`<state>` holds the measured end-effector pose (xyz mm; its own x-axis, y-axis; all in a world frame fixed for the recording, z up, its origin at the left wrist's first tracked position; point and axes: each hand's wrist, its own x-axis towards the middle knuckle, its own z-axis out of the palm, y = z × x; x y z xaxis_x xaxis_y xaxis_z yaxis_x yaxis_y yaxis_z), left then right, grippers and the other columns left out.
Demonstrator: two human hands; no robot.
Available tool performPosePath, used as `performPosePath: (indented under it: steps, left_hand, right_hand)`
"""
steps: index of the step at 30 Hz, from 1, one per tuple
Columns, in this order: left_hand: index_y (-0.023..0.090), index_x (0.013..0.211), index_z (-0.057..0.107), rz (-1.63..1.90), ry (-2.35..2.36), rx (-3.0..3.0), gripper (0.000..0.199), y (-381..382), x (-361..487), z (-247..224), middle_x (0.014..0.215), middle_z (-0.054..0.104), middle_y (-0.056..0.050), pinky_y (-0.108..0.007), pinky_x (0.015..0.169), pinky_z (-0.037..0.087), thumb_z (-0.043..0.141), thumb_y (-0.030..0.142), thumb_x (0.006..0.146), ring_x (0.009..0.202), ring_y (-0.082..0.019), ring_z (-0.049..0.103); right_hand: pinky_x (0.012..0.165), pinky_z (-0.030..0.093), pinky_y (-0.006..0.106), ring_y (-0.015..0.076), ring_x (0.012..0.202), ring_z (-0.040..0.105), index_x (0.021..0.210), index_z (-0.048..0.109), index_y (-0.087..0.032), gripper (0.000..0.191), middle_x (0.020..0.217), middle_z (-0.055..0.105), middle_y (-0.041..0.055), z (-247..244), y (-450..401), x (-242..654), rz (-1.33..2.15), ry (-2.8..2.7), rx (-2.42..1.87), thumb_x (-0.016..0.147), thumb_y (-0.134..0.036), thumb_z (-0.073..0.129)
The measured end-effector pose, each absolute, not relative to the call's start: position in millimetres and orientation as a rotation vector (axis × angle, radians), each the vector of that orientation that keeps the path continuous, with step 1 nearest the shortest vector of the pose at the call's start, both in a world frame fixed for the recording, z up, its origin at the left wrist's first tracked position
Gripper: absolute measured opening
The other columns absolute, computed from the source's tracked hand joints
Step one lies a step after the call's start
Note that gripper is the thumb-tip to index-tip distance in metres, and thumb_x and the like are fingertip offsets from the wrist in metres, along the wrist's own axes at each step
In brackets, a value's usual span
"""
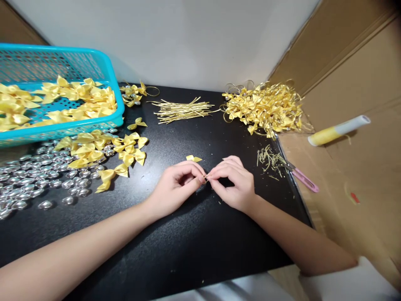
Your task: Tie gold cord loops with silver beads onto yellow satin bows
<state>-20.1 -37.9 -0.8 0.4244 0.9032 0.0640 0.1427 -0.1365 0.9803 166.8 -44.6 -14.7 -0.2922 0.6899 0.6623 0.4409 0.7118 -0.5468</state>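
Observation:
Over the middle of the black table (188,242), my left hand (178,186) and my right hand (233,182) meet fingertip to fingertip. Both pinch a thin gold wire (205,177), most of which their fingers hide. Part of a yellow ribbon bow (194,158) shows just behind my left fingers. Farther back lies a bundle of gold wire strips (184,110). Loose yellow bows (128,154) and many silver heart-shaped beads (40,184) are spread to the left of my left hand.
A turquoise basket (108,75) of yellow bows stands at the back left. At the back right is a heap of bows with gold wire loops (266,108). Wire clippings (269,161) and pink-handled scissors (303,179) lie at the right edge, a yellow-white roll (338,130) beyond.

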Motion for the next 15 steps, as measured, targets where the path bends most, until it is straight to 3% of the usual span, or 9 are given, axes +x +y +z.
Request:
performPosePath:
  steps: [8,15]
  left_hand:
    - [0.017,0.069,0.064,0.939,0.988,1.576,0.019,-40.6,-18.7,-2.1,0.078,0.065,-0.004,-0.028,0.067,0.045,0.061,0.024,0.086,0.075,-0.016,0.059]
    - [0.017,0.068,0.066,0.974,1.010,1.524,0.017,-40.1,-17.0,-3.3,0.076,0.063,-0.003,-0.027,0.066,0.044,0.063,0.022,0.084,0.072,-0.015,0.057]
  right_hand:
    - [0.083,0.037,0.037,0.0122,0.070,0.064,0.085,0.067,-0.025,0.015,0.076,0.074,-0.0055,-10.4,-47.6,168.0,-0.066,-2.067,-0.955,0.084,-0.011,0.064]
    - [0.085,0.030,0.040,0.0134,0.074,0.064,0.092,0.071,-0.027,0.019,0.081,0.076,-0.0052,-9.1,-52.5,167.1,-0.127,-2.071,-1.011,0.084,-0.011,0.066]
